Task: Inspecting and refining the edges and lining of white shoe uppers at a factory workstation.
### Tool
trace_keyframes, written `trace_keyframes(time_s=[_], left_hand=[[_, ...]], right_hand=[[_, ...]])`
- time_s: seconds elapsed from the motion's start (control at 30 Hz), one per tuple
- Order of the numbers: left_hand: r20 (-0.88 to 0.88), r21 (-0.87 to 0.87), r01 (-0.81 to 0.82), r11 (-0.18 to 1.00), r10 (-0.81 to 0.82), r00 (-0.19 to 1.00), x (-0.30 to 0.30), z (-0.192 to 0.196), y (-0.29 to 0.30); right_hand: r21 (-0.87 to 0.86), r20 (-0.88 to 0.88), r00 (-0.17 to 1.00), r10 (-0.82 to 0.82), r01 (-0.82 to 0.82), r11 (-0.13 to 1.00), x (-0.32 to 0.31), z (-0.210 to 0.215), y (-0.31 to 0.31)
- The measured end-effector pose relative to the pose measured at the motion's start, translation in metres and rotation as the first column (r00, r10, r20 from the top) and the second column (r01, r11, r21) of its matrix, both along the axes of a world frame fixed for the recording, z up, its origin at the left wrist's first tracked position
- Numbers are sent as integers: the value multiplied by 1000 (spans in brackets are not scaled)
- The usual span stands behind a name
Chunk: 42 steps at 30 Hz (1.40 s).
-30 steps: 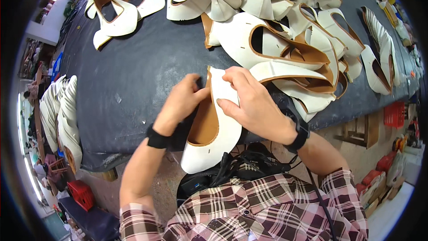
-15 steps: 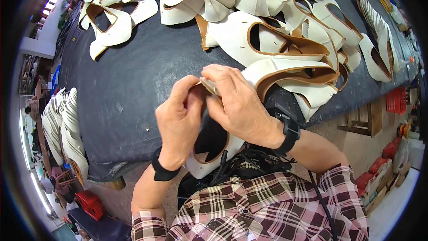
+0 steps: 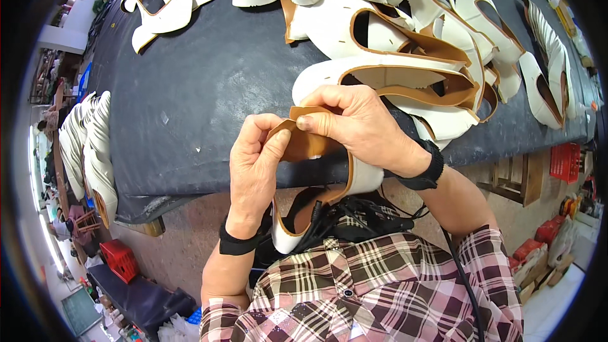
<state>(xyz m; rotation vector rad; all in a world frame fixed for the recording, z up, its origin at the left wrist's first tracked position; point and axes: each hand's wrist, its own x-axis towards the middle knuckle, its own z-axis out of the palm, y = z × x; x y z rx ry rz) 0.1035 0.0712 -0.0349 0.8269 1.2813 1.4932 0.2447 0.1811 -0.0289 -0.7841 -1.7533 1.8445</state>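
Since the earlier frame, the upper (image 3: 366,174) has turned so that its tan lining shows at the fingertips, and its white side has swung out to the right, below the right hand (image 3: 364,123). Nearest the viewpoint is the plaid shirt (image 3: 354,285), with a black cable (image 3: 465,278) running down its right side. The upper is held in front of the body at the near edge of the table (image 3: 202,88), its white toe end directed down toward the shirt. The left hand (image 3: 252,164) is closed, pinching the tan edge between thumb and fingers; the right hand is closed on the adjoining edge, thumb on top (the two thumbs are near each other). Each wrist carries a black band. Beyond the right hand, a pile (image 3: 323,19) of white uppers with tan linings covers the right and far parts of the table, the pieces overlapping and facing various ways. A left stack (image 3: 98,133) of nested white pieces stands at the table's left edge; a right stack (image 3: 554,50), similarly nested, lies near the right edge. A smaller group (image 3: 168,16) of uppers rests at the far left of the table.
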Motion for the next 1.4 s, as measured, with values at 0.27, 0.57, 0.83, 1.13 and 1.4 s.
trace_keyframes(time_s=[0.27,0.57,0.83,1.13,1.4], left_hand=[[219,-301,-127,945,199,955,16,-7,8],[75,-325,-179,929,214,974,22,-20,11],[-170,-327,-58,943,1,985,13,-8,3],[-239,-350,-18,937,-71,968,6,-9,0],[-249,-354,-30,935,-63,966,4,-10,0]], right_hand=[[-46,-43,994,-97,95,994,9,-29,-4],[713,-33,994,100,-47,700,15,-40,7],[502,18,977,212,-192,843,10,-35,17],[518,78,978,192,-204,831,3,-33,12],[498,69,985,155,-169,850,0,-34,10]])
